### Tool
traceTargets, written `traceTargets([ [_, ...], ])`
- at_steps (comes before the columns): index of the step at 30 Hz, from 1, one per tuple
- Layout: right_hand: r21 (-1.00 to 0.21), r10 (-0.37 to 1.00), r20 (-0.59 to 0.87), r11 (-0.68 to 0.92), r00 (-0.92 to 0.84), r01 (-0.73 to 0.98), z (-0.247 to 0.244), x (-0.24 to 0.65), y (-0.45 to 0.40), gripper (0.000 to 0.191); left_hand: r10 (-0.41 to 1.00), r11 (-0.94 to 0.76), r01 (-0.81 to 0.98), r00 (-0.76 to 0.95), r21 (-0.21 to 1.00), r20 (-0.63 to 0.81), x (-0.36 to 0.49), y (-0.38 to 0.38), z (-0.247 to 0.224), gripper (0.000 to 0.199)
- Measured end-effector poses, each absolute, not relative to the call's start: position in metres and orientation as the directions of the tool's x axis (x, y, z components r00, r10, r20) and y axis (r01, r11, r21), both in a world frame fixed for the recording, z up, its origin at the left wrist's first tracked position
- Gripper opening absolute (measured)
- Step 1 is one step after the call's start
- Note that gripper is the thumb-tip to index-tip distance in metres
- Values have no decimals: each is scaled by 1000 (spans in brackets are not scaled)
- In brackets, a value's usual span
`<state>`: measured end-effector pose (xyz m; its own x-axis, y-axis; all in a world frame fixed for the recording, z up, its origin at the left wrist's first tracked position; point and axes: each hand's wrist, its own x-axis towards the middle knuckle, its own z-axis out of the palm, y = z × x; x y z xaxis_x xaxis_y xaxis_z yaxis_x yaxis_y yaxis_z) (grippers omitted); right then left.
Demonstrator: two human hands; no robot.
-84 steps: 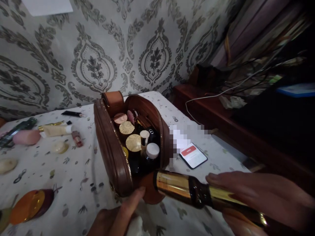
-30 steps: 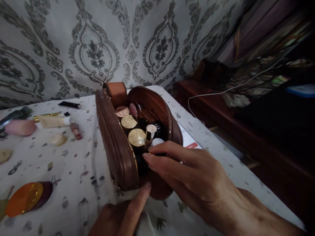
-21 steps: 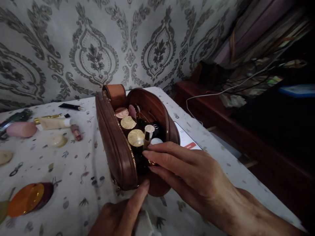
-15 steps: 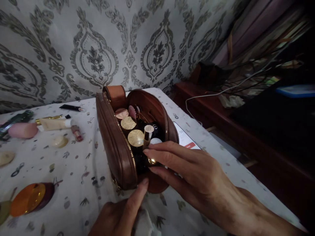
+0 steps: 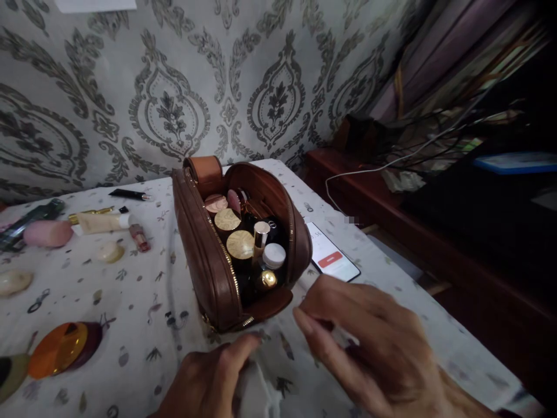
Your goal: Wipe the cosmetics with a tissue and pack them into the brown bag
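I am viewing: left hand point(image 5: 211, 371), near, forefinger extending, its hold I cannot tell; right hand point(image 5: 374, 337), near right, curling loosely, fingers parted, empty; bag point(image 5: 202, 255), beyond both, gaping, holding jars point(image 5: 241, 244); phone point(image 5: 337, 268), lying right of bag.

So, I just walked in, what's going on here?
A person has an unzipped brown bag standing on a patterned cloth. Inside are gold-lidded jars, a white-lidded jar and something with a shiny gold top. The right hand is just outside the bag, loosely curled with nothing visible in it. The left hand is at its near end. More cosmetics lie to the left.
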<state>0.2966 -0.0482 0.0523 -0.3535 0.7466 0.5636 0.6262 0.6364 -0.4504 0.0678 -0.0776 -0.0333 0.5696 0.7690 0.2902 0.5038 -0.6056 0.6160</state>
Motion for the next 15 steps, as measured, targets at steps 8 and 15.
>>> traceTargets([
  [8, -530, 771, 458, 636, -442, 561, 33, 291, -51, 19, 722, -650, 476, 629, 593, 287, 64, -68, -34, 65],
  [15, -527, 781, 455, 624, -428, 577, 33, 287, -57, 22, 634, -755, 374, 624, 538, 457, 70, -68, -27, 60],
])
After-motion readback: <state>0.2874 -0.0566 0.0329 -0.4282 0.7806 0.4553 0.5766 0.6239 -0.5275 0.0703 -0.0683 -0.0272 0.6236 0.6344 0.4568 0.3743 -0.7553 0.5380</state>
